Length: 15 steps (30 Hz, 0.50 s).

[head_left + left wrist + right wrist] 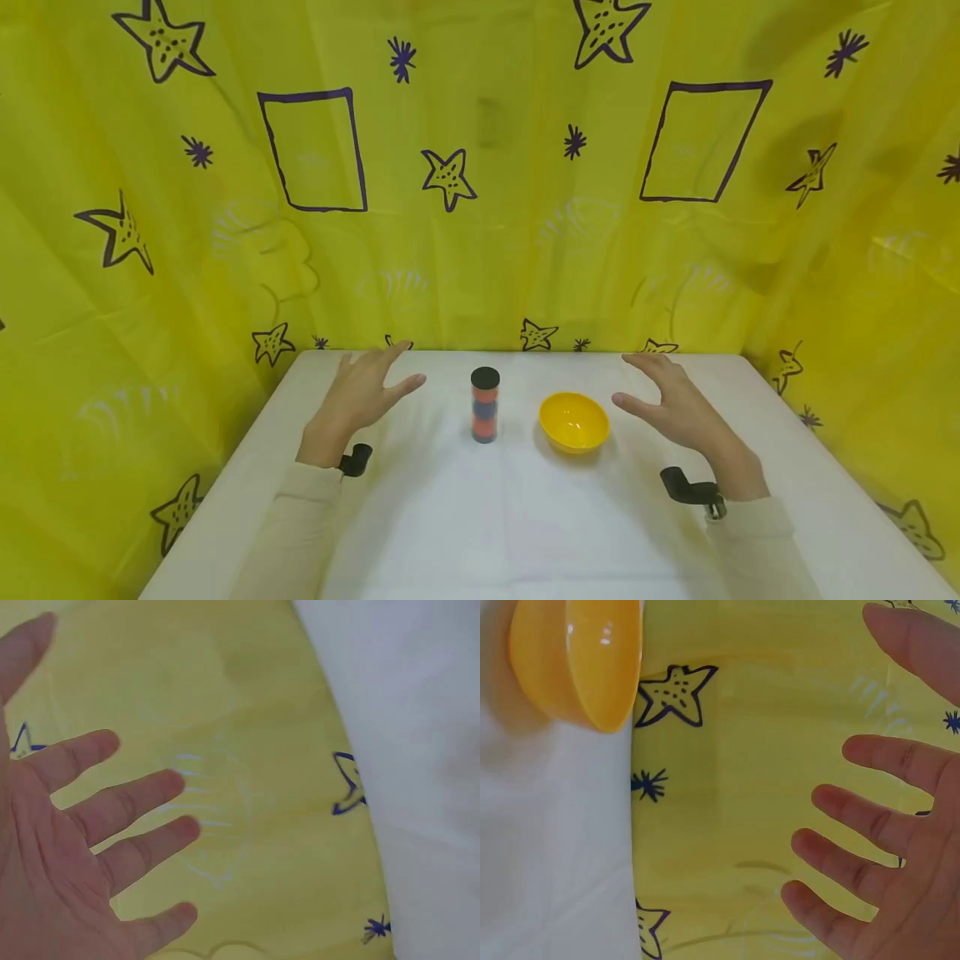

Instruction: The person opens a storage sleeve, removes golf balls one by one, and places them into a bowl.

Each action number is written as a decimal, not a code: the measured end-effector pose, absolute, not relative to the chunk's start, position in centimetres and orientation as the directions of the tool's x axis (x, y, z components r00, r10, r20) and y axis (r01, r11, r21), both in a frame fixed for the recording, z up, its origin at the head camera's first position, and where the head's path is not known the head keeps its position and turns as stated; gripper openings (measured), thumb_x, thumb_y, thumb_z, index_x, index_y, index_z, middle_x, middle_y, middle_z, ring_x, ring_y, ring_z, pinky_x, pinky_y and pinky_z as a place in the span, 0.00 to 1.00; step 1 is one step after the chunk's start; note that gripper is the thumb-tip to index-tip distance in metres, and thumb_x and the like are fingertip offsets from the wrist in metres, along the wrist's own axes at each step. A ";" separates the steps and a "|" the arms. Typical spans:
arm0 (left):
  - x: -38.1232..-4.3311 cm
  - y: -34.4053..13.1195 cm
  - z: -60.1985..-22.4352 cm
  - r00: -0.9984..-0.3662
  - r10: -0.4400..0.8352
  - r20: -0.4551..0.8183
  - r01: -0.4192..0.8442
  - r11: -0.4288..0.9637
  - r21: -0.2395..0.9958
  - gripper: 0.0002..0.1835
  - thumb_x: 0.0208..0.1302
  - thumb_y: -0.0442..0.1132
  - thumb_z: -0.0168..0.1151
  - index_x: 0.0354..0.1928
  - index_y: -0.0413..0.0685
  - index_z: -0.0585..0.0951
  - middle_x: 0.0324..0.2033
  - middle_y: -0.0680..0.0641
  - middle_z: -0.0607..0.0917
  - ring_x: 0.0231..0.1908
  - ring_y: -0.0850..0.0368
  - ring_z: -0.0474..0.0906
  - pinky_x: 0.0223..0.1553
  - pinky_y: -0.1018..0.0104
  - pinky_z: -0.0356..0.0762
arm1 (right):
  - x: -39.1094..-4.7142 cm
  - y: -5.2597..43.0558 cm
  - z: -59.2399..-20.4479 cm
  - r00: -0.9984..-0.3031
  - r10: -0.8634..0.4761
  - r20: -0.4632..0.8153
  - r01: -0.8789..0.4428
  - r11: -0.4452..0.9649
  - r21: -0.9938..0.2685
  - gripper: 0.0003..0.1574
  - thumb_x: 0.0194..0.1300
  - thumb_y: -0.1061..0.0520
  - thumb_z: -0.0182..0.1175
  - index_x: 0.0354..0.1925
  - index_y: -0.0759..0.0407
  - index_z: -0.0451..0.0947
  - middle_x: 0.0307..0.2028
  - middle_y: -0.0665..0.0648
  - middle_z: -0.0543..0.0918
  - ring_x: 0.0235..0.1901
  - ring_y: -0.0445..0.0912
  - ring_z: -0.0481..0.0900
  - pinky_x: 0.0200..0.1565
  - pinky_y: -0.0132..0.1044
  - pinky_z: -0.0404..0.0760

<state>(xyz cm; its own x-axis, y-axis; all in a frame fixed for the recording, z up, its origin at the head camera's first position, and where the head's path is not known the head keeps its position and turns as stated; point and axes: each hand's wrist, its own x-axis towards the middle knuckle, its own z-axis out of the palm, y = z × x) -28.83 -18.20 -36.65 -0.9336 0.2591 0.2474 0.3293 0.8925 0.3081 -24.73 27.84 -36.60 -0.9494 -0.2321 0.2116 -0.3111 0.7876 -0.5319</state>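
Observation:
A clear cylinder with a black lid [485, 405] stands upright on the white table, with red and dark blue pieces stacked inside it. To its right sits a yellow bowl [574, 423], whose inside looks bare; the right wrist view also shows the bowl [577, 664] at its upper left. My left hand [362, 392] is held above the table, left of the cylinder, its fingers spread and touching nothing. On the other side, my right hand [675, 404] hovers just right of the bowl, apart from it, fingers extended. Both palms look bare in the wrist views.
A yellow curtain [495, 250] with drawn stars and rectangles hangs behind the table and along both sides. The white cloth-covered table [510, 525] ends at the curtain's foot. Each wrist carries a black camera mount [356, 460].

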 end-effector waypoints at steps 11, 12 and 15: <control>-29.1 -14.5 -37.1 -0.887 0.192 0.420 0.420 0.715 0.560 0.22 0.74 0.52 0.61 0.63 0.50 0.80 0.51 0.43 0.89 0.51 0.44 0.85 0.51 0.46 0.81 | -23.8 25.4 -37.1 -0.868 -0.337 0.364 -0.493 0.666 -0.560 0.25 0.72 0.52 0.64 0.63 0.59 0.76 0.57 0.58 0.84 0.54 0.55 0.82 0.59 0.60 0.78; -29.2 -14.2 -37.4 -0.883 0.185 0.432 0.427 0.700 0.572 0.20 0.74 0.51 0.61 0.61 0.50 0.81 0.49 0.43 0.89 0.50 0.45 0.85 0.50 0.48 0.81 | -23.8 25.1 -37.2 -0.864 -0.348 0.363 -0.501 0.662 -0.557 0.24 0.72 0.52 0.64 0.62 0.58 0.76 0.56 0.56 0.85 0.52 0.53 0.83 0.58 0.58 0.79; -29.4 -13.4 -38.4 -0.877 0.175 0.448 0.437 0.680 0.589 0.15 0.73 0.45 0.62 0.57 0.50 0.84 0.44 0.46 0.90 0.47 0.49 0.86 0.47 0.52 0.82 | -24.0 24.5 -37.4 -0.853 -0.386 0.352 -0.522 0.652 -0.550 0.22 0.73 0.52 0.64 0.61 0.57 0.78 0.51 0.51 0.87 0.48 0.46 0.85 0.56 0.54 0.81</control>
